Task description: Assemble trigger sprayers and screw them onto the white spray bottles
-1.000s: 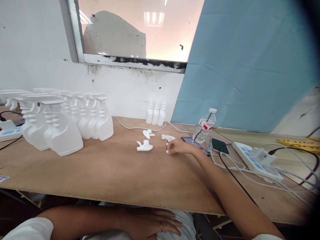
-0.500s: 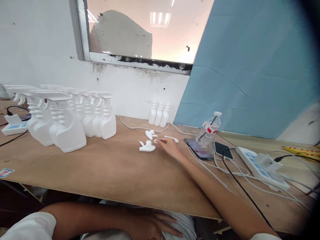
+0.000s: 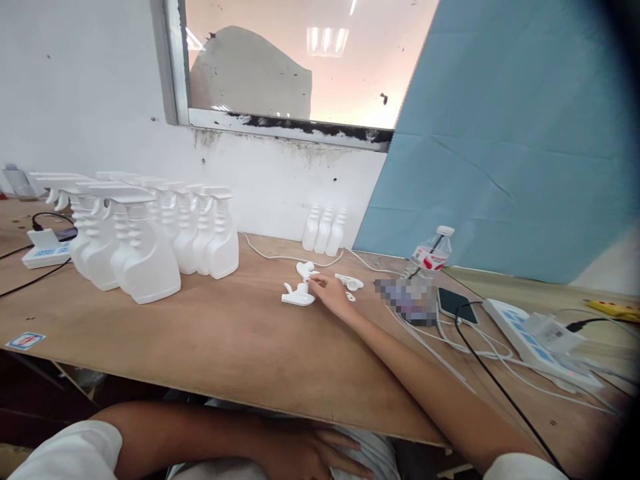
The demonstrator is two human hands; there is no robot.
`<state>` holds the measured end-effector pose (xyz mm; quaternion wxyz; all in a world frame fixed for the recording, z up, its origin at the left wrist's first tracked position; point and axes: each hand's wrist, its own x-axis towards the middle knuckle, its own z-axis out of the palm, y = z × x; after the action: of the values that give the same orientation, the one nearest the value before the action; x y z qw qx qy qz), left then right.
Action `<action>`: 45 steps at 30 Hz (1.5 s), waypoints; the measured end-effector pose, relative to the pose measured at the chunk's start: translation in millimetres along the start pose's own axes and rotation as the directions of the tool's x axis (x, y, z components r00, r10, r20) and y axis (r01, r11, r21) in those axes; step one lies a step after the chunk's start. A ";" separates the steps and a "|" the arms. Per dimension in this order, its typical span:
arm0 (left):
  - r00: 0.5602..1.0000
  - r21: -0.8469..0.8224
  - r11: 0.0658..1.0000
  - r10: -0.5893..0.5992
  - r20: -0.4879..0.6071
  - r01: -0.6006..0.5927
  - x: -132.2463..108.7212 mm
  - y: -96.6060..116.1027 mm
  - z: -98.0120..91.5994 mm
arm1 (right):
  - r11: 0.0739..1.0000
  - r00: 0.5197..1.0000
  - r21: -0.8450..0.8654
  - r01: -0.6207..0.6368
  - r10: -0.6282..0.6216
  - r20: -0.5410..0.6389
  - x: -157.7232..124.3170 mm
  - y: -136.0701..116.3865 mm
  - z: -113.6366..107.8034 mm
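My right hand (image 3: 330,295) reaches over the table with thumb and fingers pinched together. Its fingertips are at two white spray trigger heads and cover part of the farther one (image 3: 305,269); whatever they pinch is too small to make out. The nearer trigger head (image 3: 299,295) lies on its side just left of the fingers. Beyond the knuckles are a flat white plastic piece (image 3: 349,282) and small white rings (image 3: 351,297). My left hand (image 3: 313,455) rests on my lap below the table edge, fingers spread, holding nothing.
Several white spray bottles (image 3: 155,267) stand grouped at left. Small white bottles (image 3: 324,230) stand against the wall. To the right are a water bottle (image 3: 431,257), a phone (image 3: 457,305), cables and a power strip (image 3: 535,343). Another power strip (image 3: 45,253) lies far left.
My right hand has moved slightly left, its fingertips now at the trigger heads. The flat white piece and small rings beside it show more. My left hand stays on my lap.
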<state>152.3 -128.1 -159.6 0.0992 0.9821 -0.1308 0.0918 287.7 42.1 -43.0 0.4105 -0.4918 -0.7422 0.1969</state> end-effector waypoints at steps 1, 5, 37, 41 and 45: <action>1.000 0.001 1.000 0.003 0.007 -0.003 -0.2 -0.3 0.7 | 1.000 1.000 0.001 -0.002 0.002 0.005 -0.4 1.1 0.4; 0.999 0.022 0.999 0.032 0.029 -0.033 0.1 -1.1 -0.7 | 1.000 0.999 0.009 -0.026 0.026 0.037 -2.1 0.2 0.3; 0.996 -0.007 0.998 -0.064 -0.062 0.063 -3.6 4.1 0.8 | 0.884 0.977 0.418 -0.210 0.207 0.054 -6.5 -6.6 7.0; 0.998 0.109 0.994 0.015 -0.068 -0.007 -3.8 1.4 0.4 | 0.915 0.984 0.363 -0.179 0.169 0.058 -7.9 -3.7 3.3; 0.987 0.223 0.974 0.073 -0.140 -0.040 -3.1 -3.5 6.5 | 0.927 0.981 0.327 -0.183 0.150 0.124 -13.1 -11.5 3.2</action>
<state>151.3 -125.5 -167.0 -0.0031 0.9735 -0.1402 0.1808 280.9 25.7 -42.4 0.4339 -0.4656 -0.6721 0.3785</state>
